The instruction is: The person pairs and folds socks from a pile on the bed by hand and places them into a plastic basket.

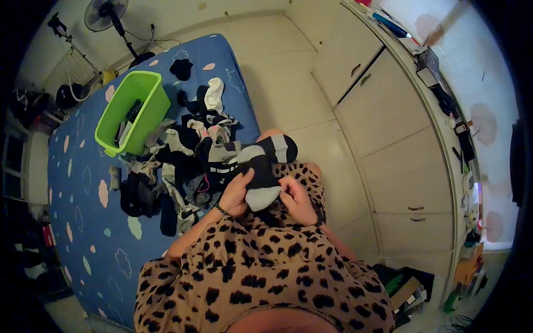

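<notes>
1. Holding a sock [261, 175] over the lap, just off the right edge of the bed [94, 233], the person has a hand on either side of it.
2. It lies between the fingers, its long axis running roughly away from the body, the pale end toward the person. The left hand [236, 194] is on its left side; the right hand [297, 202] is at its right side, close to that pale end.
3. The left thumb presses on the dark cloth, the other fingers curled and partly hidden. The right thumb and forefinger almost meet, pinching the edge; how firmly, I cannot tell.
4. It looks soft and flattened: blackish in the middle, light grey at the near end, with another grey patch at the far end. Whether it is one layer or two is unclear.
5. Just beyond, a striped sock [280, 149], black with a pale band, rests near the knee.
6. Along the bed's right edge spreads a mixed pile [180, 169], with a white sock [214, 95] at its far side.
7. A green bin [154, 117] stands left of the pile, toward the far edge, some dark and grey pieces inside.
8. Past the far edge stands a fan [105, 12].
</notes>
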{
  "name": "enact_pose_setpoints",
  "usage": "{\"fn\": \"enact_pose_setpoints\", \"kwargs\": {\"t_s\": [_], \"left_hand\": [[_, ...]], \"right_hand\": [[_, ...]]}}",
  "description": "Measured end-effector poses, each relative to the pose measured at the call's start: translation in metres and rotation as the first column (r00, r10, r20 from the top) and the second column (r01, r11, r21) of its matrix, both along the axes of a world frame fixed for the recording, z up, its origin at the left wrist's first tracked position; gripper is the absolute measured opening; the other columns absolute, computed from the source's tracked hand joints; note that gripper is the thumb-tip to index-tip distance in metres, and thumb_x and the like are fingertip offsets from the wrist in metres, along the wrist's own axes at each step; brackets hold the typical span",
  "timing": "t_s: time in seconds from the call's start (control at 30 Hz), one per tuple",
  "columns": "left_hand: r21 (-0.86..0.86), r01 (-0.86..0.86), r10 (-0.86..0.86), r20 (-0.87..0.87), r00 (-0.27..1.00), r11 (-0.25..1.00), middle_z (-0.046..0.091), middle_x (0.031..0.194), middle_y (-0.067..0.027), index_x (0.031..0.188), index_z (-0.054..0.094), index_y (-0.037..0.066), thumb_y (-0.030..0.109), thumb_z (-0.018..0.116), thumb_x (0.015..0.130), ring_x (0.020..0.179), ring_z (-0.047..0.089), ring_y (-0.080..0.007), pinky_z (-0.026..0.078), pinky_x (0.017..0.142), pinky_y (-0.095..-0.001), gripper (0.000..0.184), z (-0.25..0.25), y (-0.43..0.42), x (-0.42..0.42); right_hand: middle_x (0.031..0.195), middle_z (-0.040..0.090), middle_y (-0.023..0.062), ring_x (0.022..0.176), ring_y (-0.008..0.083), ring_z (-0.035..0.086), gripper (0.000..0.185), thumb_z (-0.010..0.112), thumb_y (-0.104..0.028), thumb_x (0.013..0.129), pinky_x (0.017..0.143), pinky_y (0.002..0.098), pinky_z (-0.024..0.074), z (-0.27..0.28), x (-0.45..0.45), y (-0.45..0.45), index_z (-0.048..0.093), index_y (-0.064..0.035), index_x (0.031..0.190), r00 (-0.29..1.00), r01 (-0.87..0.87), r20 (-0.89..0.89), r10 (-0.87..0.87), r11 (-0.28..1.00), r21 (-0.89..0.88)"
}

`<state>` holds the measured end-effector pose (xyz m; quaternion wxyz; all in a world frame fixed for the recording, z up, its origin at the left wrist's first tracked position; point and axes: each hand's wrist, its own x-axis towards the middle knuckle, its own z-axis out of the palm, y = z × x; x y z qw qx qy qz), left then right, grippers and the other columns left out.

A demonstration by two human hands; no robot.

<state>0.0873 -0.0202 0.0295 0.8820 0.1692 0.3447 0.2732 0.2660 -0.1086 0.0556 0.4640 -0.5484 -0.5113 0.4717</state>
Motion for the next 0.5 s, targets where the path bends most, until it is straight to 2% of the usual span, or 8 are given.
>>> {"fn": "enact_pose_setpoints", "kwargs": {"t_s": [0.03, 0.1, 0.17, 0.2, 0.27, 0.33, 0.43, 0.5], "left_hand": [[0.066, -0.06, 0.06, 0.002, 0.998, 0.996, 0.06, 0.12, -0.0095, 0.126, 0.049, 0.005, 0.033, 0.049, 0.098, 0.107, 0.061, -0.0259, 0.051, 0.091, -0.0426, 0.039, 0.006, 0.004, 0.003], [0.078, -0.133, 0.134, -0.009, 0.991, 0.988, 0.06, 0.119, -0.0108, 0.126, 0.047, 0.004, 0.033, 0.048, 0.099, 0.104, 0.062, -0.026, 0.053, 0.087, -0.0421, 0.041, 0.022, 0.002, 0.01], [0.083, -0.183, 0.187, -0.034, 0.982, 0.98, 0.061, 0.113, -0.0104, 0.12, 0.047, -0.001, 0.033, 0.049, 0.099, 0.096, 0.064, -0.0221, 0.054, 0.082, -0.0365, 0.04, 0.037, -0.002, 0.015], [0.096, -0.14, 0.155, -0.162, 0.975, 0.985, 0.06, 0.113, -0.0099, 0.125, 0.043, -0.001, 0.033, 0.049, 0.099, 0.099, 0.063, -0.0217, 0.054, 0.084, -0.0365, 0.043, 0.069, -0.006, 0.016], [0.188, -0.118, 0.146, -0.14, 0.979, 0.975, 0.06, 0.113, -0.0098, 0.125, 0.045, 0.0, 0.032, 0.048, 0.099, 0.1, 0.062, -0.0204, 0.053, 0.085, -0.0349, 0.042, 0.061, -0.007, 0.015], [0.272, -0.095, 0.132, -0.122, 0.984, 0.958, 0.06, 0.113, -0.0098, 0.124, 0.046, 0.0, 0.032, 0.048, 0.099, 0.102, 0.061, -0.0191, 0.051, 0.085, -0.0333, 0.041, 0.045, -0.009, 0.013], [0.389, 0.009, 0.025, -0.082, 0.996, 0.921, 0.06, 0.115, -0.0105, 0.124, 0.049, -0.001, 0.03, 0.047, 0.099, 0.104, 0.059, -0.0186, 0.048, 0.088, -0.0311, 0.04, 0.008, -0.01, 0.008], [0.596, 0.126, -0.047, -0.147, 0.988, 0.793, 0.06, 0.117, -0.0109, 0.125, 0.049, -0.002, 0.026, 0.045, 0.099, 0.107, 0.057, -0.0195, 0.044, 0.092, -0.0312, 0.039, -0.008, -0.007, 0.005]], "right_hand": [[0.089, 0.044, 0.0082, 0.083, 0.0196, 0.044, 0.011, 0.044, 0.004, 0.083, 0.085, 0.0296, 0.0374, 0.013, 0.001, -0.002, 0.038, -0.0026, 0.089, 1.0, 0.004, 0.002, -0.004, 1.0, 0.006], [0.088, 0.041, 0.0118, 0.081, 0.0218, 0.042, 0.016, 0.048, 0.003, 0.081, 0.082, 0.0293, 0.0367, 0.03, 0.007, -0.007, 0.035, -0.0023, 0.087, 0.981, 0.051, 0.177, -0.074, 0.99, 0.132], [0.087, 0.04, 0.0141, 0.082, 0.0236, 0.044, 0.017, 0.051, 0.002, 0.079, 0.083, 0.0305, 0.038, 0.031, 0.01, -0.009, 0.035, -0.0019, 0.086, 0.953, 0.034, 0.292, -0.08, 0.986, 0.161], [0.089, 0.042, 0.0124, 0.083, 0.0211, 0.045, 0.014, 0.05, 0.001, 0.082, 0.083, 0.0302, 0.0386, 0.033, 0.01, -0.009, 0.038, -0.0013, 0.088, 0.935, -0.032, 0.35, -0.054, 0.971, 0.236], [0.092, 0.045, 0.0107, 0.085, 0.0185, 0.045, 0.01, 0.049, 0.0, 0.084, 0.083, 0.0299, 0.0393, 0.038, 0.012, -0.007, 0.041, -0.0006, 0.091, 0.911, -0.1, 0.41, -0.038, 0.946, 0.308], [0.103, 0.051, 0.0061, 0.09, 0.0124, 0.047, 0.015, 0.049, -0.004, 0.091, 0.084, 0.0281, 0.0407, 0.044, 0.015, -0.003, 0.049, 0.0009, 0.105, 0.987, 0.067, -0.147, -0.06, 0.997, 0.045], [0.107, 0.058, 0.007, 0.098, 0.015, 0.054, 0.024, 0.052, -0.011, 0.094, 0.087, 0.028, 0.0445, 0.038, 0.011, 0.008, 0.051, 0.0033, 0.113, 0.995, 0.061, -0.078, -0.064, 0.997, -0.044], [0.107, 0.061, 0.0089, 0.096, 0.0167, 0.056, 0.028, 0.057, -0.013, 0.093, 0.085, 0.0295, 0.0462, 0.038, 0.001, 0.017, 0.051, 0.004, 0.114, 0.995, 0.022, -0.1, -0.029, 0.997, -0.068]]}}
